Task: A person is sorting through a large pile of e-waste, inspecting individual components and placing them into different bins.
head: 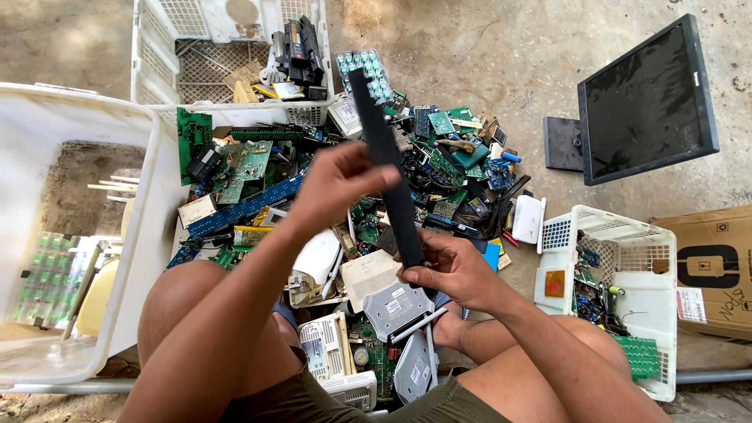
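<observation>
Gripping a long flat black plastic strip (386, 164) at both ends, your left hand (337, 184) and right hand (450, 270) have fingers closed around it; you seem to be inspecting it, and sorting it comes next.

So the person's sitting with knees either side of a big pile of circuit boards (258, 160) and router casings (395, 305) on the ground, left hand (337, 184) and right hand (454, 270) both gripping a long strip (388, 149) that hangs over the middle of the pile. On the left there's a large tub (149, 227), at the far side a crate (204, 70) with a battery-like block (298, 51) in it. On the right, a basket (627, 243) of boards sits near the knee, a cardboard box (717, 266) just beside it, and a monitor (646, 102) lies farther off.
</observation>
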